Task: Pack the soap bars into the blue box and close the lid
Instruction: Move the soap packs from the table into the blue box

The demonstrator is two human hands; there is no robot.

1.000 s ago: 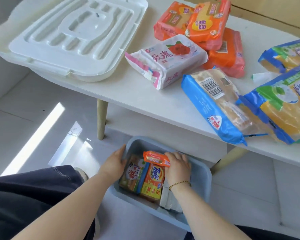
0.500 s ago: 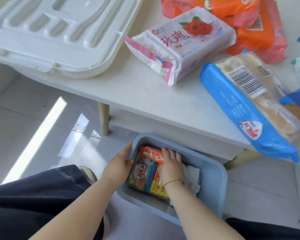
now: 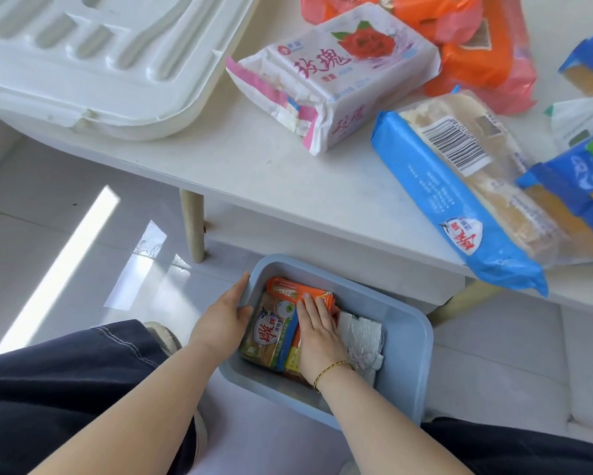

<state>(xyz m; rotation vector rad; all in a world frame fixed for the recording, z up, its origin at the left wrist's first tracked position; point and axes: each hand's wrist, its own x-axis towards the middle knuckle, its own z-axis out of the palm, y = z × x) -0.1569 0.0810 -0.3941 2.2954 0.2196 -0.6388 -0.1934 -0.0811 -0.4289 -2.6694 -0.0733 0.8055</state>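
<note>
A white table [image 3: 247, 173] on pale wooden legs [image 3: 192, 228] is seen over a glossy light-tiled floor [image 3: 31, 241] — crossed by a bright sunlight streak [image 3: 62, 265].

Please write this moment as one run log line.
left hand: holds box rim | right hand: presses orange soap in box | lid: on table

head view, steeply downward, seemingly close

The blue box [image 3: 411, 351] sits on the floor, its far rim tucked under the table [image 3: 254, 166] edge, so entry is only from above and the near side. Inside, soap packs [image 3: 271, 334] fill the left; the right side looks free, though crumpled plastic [image 3: 363, 337] lies there.
</note>
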